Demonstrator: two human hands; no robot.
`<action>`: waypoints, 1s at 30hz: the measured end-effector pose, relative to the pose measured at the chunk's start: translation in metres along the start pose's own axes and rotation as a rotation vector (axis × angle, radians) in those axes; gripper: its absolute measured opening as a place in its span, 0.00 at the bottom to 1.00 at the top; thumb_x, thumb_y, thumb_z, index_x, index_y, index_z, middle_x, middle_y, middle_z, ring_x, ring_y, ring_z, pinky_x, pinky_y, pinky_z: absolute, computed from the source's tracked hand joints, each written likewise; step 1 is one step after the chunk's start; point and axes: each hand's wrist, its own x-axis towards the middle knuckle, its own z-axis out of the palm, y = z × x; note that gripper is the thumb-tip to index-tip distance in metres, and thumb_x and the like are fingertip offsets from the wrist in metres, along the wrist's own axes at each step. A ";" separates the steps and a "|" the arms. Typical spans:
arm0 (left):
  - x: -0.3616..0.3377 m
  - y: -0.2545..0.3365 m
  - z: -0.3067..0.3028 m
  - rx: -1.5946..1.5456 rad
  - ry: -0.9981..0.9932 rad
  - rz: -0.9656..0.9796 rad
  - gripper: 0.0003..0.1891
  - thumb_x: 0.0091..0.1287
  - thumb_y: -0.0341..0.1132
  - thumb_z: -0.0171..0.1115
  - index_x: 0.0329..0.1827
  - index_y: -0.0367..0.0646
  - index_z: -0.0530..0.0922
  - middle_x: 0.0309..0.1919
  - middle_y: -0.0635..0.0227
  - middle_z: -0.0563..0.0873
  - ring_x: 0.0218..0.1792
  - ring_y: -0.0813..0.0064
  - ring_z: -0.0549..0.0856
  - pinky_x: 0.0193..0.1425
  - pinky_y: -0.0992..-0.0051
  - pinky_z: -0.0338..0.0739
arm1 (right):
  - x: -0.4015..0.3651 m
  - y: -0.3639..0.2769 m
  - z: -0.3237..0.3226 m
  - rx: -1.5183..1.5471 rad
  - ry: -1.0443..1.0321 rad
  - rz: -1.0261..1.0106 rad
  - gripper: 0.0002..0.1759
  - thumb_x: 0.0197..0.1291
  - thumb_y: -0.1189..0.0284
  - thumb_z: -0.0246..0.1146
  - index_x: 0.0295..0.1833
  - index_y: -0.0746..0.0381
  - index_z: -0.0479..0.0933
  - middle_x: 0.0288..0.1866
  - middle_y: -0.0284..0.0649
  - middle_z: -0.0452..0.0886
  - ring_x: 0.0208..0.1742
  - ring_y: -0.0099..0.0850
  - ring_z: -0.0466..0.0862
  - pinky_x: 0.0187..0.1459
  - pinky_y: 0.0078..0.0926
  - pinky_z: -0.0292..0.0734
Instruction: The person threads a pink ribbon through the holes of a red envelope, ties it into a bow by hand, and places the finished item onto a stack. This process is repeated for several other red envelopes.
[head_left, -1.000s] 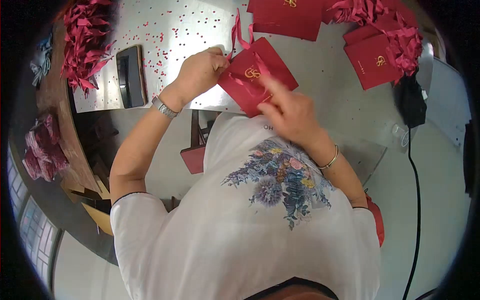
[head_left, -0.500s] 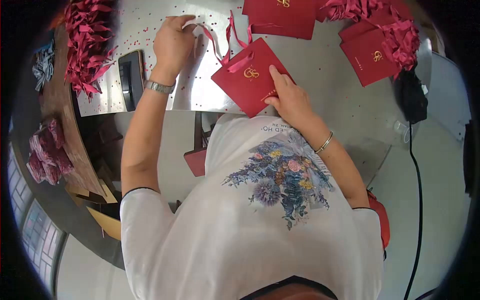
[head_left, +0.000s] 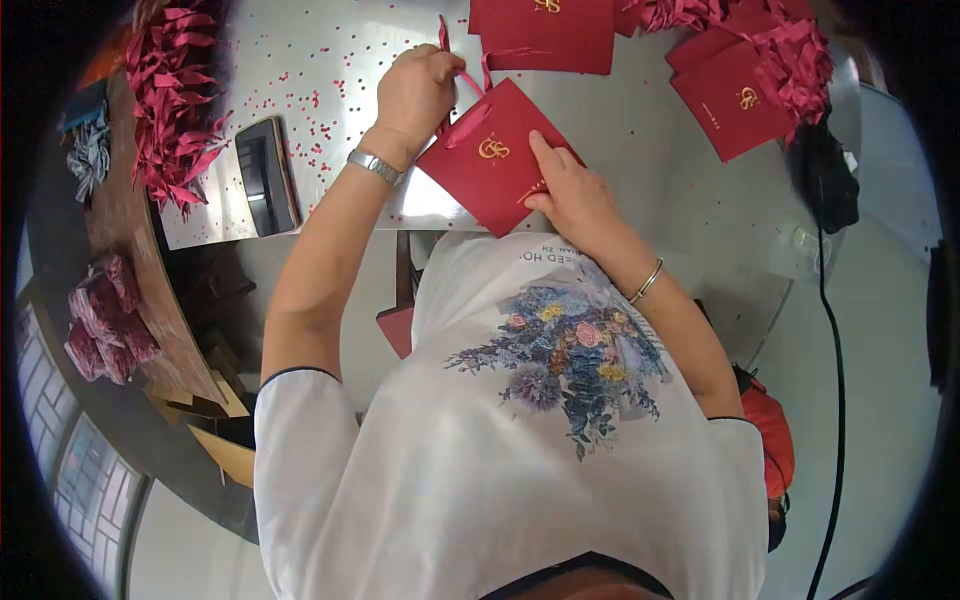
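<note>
At the far left, a ribbon pile (head_left: 170, 100) of loose red strips is heaped on the table (head_left: 650, 170), with a dark phone (head_left: 265, 175) lying flat beside it. Small red paper dots (head_left: 320, 70) are scattered over the metal surface between the phone and the hands.

The left hand (head_left: 415, 90) is closed around a red ribbon (head_left: 443, 32) at the top edge of the red paper bag (head_left: 480, 165). The fingers are curled tight, with the ribbon end rising above the knuckles. The bag lies flat at the near table edge, tilted, with its gold mark facing up. It is pinned by the right hand (head_left: 575, 195), which is spread open and grips nothing, with its fingertips pressed on the bag's lower right part.

Further right, more red bags are stacked at the far edge (head_left: 545, 35), and a finished heap (head_left: 740, 100) with ribbons attached lies near a black object (head_left: 825, 175).

Probable faults:

- If the ribbon is pulled hard while the bag is held down at one corner only, the paper around the ribbon hole may be torn.
- If the right hand's pressure is eased, the bag may be dragged along — or slid over the near edge, which it is close to.
- Loose paper dots may be trapped under the bag.
</note>
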 end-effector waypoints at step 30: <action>-0.080 0.075 -0.053 -1.008 -0.059 -0.514 0.09 0.64 0.18 0.59 0.44 0.38 0.75 0.37 0.74 0.81 0.36 0.85 0.78 0.43 0.83 0.75 | -0.017 0.016 -0.038 0.220 0.606 0.013 0.23 0.57 0.68 0.64 0.58 0.62 0.73 0.49 0.49 0.78 0.49 0.48 0.78 0.53 0.41 0.73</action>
